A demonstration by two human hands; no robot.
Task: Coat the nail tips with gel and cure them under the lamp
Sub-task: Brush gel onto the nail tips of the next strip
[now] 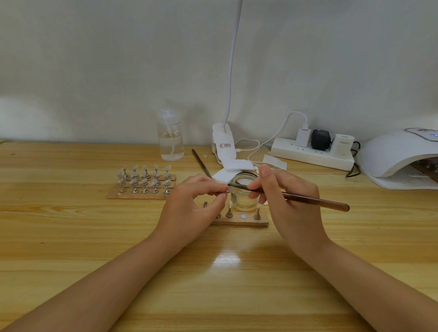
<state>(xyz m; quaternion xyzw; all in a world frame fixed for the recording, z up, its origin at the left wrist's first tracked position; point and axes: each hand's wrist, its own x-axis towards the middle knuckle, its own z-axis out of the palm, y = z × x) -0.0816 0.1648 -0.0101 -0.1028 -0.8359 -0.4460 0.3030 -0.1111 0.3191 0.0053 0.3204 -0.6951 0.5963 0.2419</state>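
Wooden table [61,235] carrying everything: white curing lamp [397,157] glowing at the right edge, rack of nail tips [143,181] sitting left of centre, glass jar [244,191] mid-table beside a smaller stand [241,220]. Gripping the brush [311,201] pen-style in the right hand [286,200], bristles meeting a nail tip [227,189] pinched in the left hand [194,204] over the middle. Probably weighing almost nothing, thin, springy, slippery once wet; likely best pinching at the edges.

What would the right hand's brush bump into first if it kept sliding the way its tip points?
Most likely the left hand: the brush in the right hand points left, its tip already at that hand's pinching fingertips, above the glass jar. Depth is unclear.
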